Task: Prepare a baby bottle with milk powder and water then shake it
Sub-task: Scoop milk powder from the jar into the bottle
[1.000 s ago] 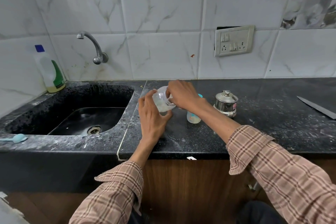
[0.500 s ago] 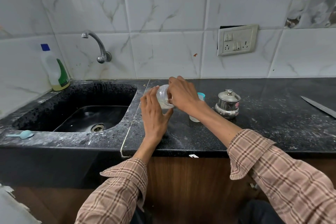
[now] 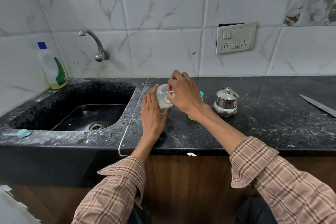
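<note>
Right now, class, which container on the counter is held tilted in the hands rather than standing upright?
The clear bottle, gripped by both hands beside the sink. The steel pot and the soap bottle stand upright, untouched.

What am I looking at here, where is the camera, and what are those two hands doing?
No machine here: a person wears a camera on the head, looking down at their own hands. The left hand steadies a clear plastic baby bottle with pale contents on the black speckled stone counter. The right hand pinches a thin white stick at the bottle's mouth. Nearby stand a small lidded steel pot and a black sink; a light blue scoop lies at its front edge.
</note>
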